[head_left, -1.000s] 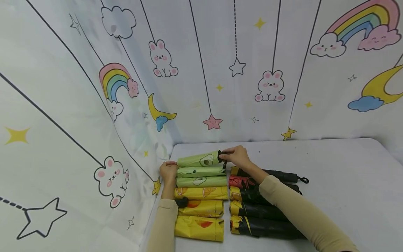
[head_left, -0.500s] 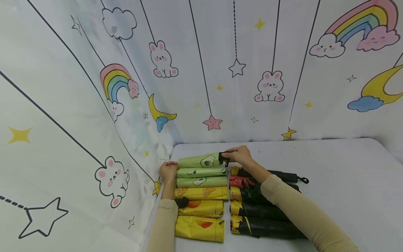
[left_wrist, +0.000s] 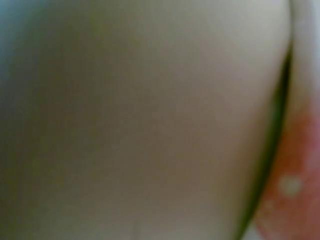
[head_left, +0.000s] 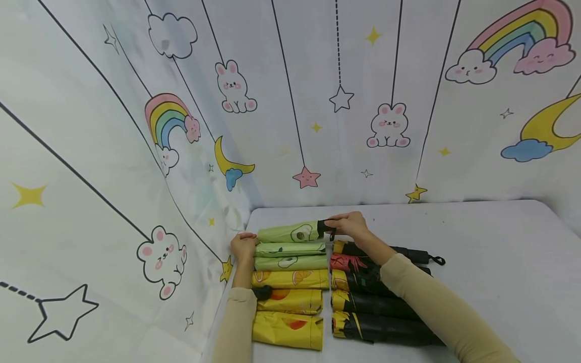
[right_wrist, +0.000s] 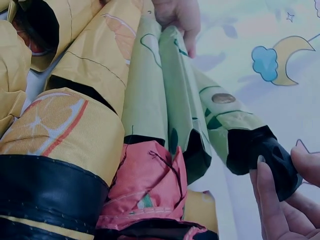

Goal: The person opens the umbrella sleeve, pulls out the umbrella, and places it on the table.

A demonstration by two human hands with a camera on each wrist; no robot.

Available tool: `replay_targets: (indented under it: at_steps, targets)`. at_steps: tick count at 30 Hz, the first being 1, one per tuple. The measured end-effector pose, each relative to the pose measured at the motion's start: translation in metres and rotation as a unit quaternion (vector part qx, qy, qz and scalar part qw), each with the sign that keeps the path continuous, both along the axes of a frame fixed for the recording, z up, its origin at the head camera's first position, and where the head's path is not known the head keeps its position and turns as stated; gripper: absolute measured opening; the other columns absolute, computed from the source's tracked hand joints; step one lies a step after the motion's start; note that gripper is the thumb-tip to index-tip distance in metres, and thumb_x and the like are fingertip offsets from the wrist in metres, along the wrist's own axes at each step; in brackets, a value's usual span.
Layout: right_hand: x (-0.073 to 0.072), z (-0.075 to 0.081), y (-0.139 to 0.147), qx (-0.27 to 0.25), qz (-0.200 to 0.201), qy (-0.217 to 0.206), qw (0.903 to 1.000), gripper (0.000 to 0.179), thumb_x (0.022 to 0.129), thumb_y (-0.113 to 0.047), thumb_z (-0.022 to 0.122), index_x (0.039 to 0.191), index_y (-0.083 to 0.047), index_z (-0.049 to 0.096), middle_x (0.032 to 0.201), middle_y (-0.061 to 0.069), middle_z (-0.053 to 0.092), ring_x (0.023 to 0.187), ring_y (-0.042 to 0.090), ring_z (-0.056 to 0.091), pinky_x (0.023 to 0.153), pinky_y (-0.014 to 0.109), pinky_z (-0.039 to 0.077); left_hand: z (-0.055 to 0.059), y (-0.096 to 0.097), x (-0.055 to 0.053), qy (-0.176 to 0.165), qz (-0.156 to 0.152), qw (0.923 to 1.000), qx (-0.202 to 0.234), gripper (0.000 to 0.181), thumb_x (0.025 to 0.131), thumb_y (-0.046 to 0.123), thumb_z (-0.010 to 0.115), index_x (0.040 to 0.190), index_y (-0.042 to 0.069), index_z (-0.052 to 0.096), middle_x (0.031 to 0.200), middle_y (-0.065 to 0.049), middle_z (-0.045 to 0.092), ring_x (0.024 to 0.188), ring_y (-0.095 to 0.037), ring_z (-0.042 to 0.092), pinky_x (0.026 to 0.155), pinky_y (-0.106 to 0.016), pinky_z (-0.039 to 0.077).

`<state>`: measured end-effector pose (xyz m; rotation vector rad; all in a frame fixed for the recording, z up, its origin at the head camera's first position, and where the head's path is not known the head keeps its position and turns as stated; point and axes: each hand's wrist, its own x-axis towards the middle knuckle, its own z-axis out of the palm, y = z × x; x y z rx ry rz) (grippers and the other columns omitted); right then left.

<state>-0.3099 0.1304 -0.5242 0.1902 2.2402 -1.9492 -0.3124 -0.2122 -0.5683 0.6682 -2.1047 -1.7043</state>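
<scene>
A green avocado-print sleeve (head_left: 286, 233) lies at the back of the left column. From its right end sticks out a black folded umbrella (head_left: 321, 226), mostly hidden inside. My right hand (head_left: 351, 225) pinches the umbrella's black end between thumb and fingers, as the right wrist view also shows on the umbrella (right_wrist: 277, 162). At the sleeve's left end, my left hand (head_left: 244, 246) holds it with curled fingers; the fingertips are partly hidden. The left wrist view is mostly blurred skin. Two more green sleeves (head_left: 290, 262) lie just in front.
Several yellow fruit-print sleeves (head_left: 290, 330) continue the left column towards me. To their right lie several mostly black folded umbrellas (head_left: 386, 327), partly under my right forearm. A printed curtain (head_left: 281, 116) stands behind the white table (head_left: 490, 262) and along its left side.
My right hand has drawn the umbrella's black end a little to the right, so more of it shows outside the green sleeve. The left hand has stayed nearly in place.
</scene>
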Motion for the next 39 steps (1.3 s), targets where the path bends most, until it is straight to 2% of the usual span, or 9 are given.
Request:
replay_targets:
  at_steps: [4, 9, 14, 22, 28, 35, 39]
  targets:
    - [0.002, 0.001, 0.005, -0.012, 0.002, -0.001, 0.9999, 0.049, 0.089, -0.032, 0.086, 0.127, -0.003, 0.074, 0.133, 0.022, 0.067, 0.100, 0.027, 0.076, 0.114, 0.058, 0.042, 0.003, 0.000, 0.002, 0.000, -0.011, 0.9999, 0.006, 0.020, 0.085, -0.011, 0.076, 0.104, -0.004, 0.074, 0.098, -0.018, 0.077, 0.083, -0.028, 0.067, 0.072, -0.034, 0.057]
    - [0.003, 0.002, 0.011, -0.019, 0.004, -0.002, 0.9998, 0.049, 0.089, -0.031, 0.086, 0.127, -0.003, 0.074, 0.131, 0.020, 0.069, 0.102, 0.026, 0.076, 0.109, 0.053, 0.049, 0.006, 0.000, 0.005, 0.001, -0.018, 0.9997, 0.017, 0.023, 0.086, -0.011, 0.075, 0.108, -0.008, 0.072, 0.106, -0.025, 0.075, 0.092, -0.035, 0.068, 0.074, -0.035, 0.059]
    - [0.004, 0.002, 0.015, -0.037, 0.004, -0.006, 0.9993, 0.048, 0.090, -0.028, 0.086, 0.127, -0.001, 0.073, 0.133, 0.022, 0.067, 0.104, 0.027, 0.076, 0.107, 0.049, 0.052, 0.006, -0.001, 0.007, -0.001, -0.015, 0.9998, 0.014, 0.024, 0.086, -0.011, 0.075, 0.109, -0.008, 0.072, 0.105, -0.023, 0.075, 0.095, -0.037, 0.068, 0.077, -0.038, 0.060]
    - [0.006, 0.003, 0.026, -0.046, 0.002, -0.013, 0.9989, 0.051, 0.089, -0.030, 0.086, 0.130, -0.002, 0.072, 0.134, 0.020, 0.067, 0.103, 0.026, 0.076, 0.111, 0.051, 0.048, 0.005, -0.002, 0.007, 0.008, -0.018, 0.9996, 0.022, 0.023, 0.087, -0.012, 0.074, 0.109, -0.009, 0.071, 0.101, -0.022, 0.075, 0.086, -0.034, 0.068, 0.067, -0.030, 0.058]
    - [0.011, 0.005, 0.035, -0.072, 0.001, -0.014, 0.9973, 0.051, 0.091, -0.025, 0.084, 0.131, 0.002, 0.070, 0.132, 0.024, 0.067, 0.101, 0.029, 0.077, 0.109, 0.050, 0.050, 0.004, -0.001, 0.007, -0.002, -0.022, 0.9996, 0.019, 0.024, 0.086, -0.012, 0.074, 0.109, -0.008, 0.071, 0.105, -0.024, 0.075, 0.087, -0.031, 0.067, 0.072, -0.033, 0.059]
    - [0.015, 0.008, 0.044, -0.072, 0.010, -0.004, 0.9974, 0.050, 0.091, -0.026, 0.084, 0.130, 0.002, 0.070, 0.133, 0.022, 0.067, 0.096, 0.022, 0.078, 0.114, 0.051, 0.044, 0.003, -0.003, 0.005, -0.002, -0.020, 0.9994, 0.027, 0.023, 0.083, -0.014, 0.074, 0.105, -0.008, 0.072, 0.105, -0.025, 0.075, 0.089, -0.033, 0.068, 0.071, -0.031, 0.059]
    - [0.017, 0.008, 0.050, -0.079, 0.013, 0.001, 0.9968, 0.049, 0.092, -0.025, 0.083, 0.131, 0.002, 0.070, 0.132, 0.021, 0.068, 0.098, 0.024, 0.078, 0.111, 0.049, 0.048, 0.003, -0.003, 0.005, -0.007, -0.020, 0.9995, 0.025, 0.022, 0.084, -0.013, 0.075, 0.105, -0.007, 0.073, 0.104, -0.023, 0.075, 0.090, -0.035, 0.067, 0.072, -0.032, 0.059]
